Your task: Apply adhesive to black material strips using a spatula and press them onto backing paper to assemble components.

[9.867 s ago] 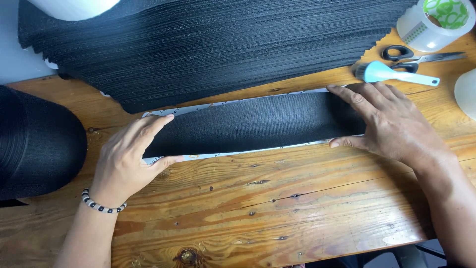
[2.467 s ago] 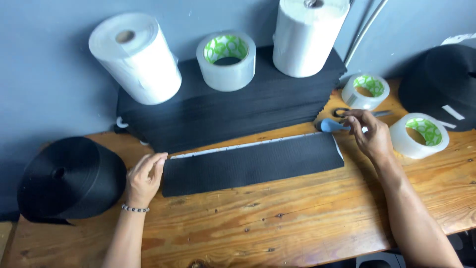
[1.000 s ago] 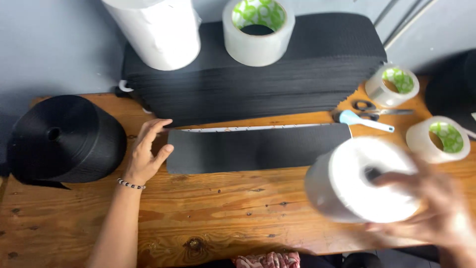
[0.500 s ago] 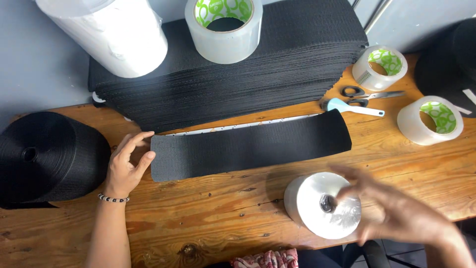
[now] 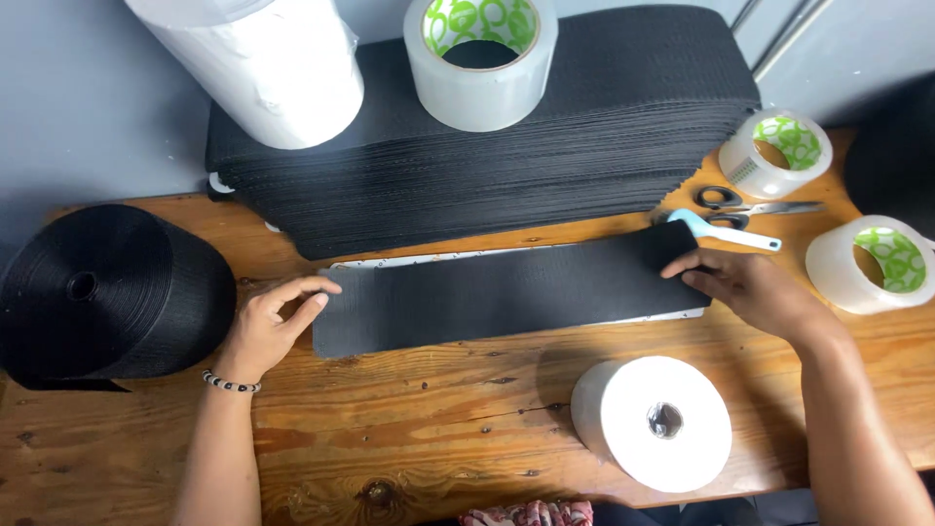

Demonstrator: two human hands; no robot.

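The white roll (image 5: pixel 651 422), which the right hand was carrying half a second ago, is now lying on its side on the counter (image 5: pixel 409 429), just below and inward of the right hand (image 5: pixel 755 290). That hand has come back up to the right end of the black strip (image 5: pixel 506 294). The left hand has barely shifted.

Going left to right: a big coil of black webbing (image 5: pixel 107 292) is sitting just outside the left hand (image 5: pixel 268 326). The left hand is lying flat and spread, its fingertips pressing the left end of the black strip. The strip is stretching across the counter between the two hands, resting on a pale backing piece (image 5: pixel 409 261) whose edge is showing along its far side. Beyond it, away from the hands, a stack of black sheets (image 5: pixel 487 175) is carrying a fat white roll (image 5: pixel 263 68) and a clear tape roll (image 5: pixel 482 58). The right hand is spread too, fingers laid on the strip's right end. Just past its fingertips, a blue-handled cutter (image 5: pixel 726 232) and scissors (image 5: pixel 745 203) are lying; two more tape rolls (image 5: pixel 774 151) (image 5: pixel 872 263) are sitting further out.

The step in hand looks like squaring the strip on its backing. The next move probably calls for holding both ends down evenly so nothing is slipping.
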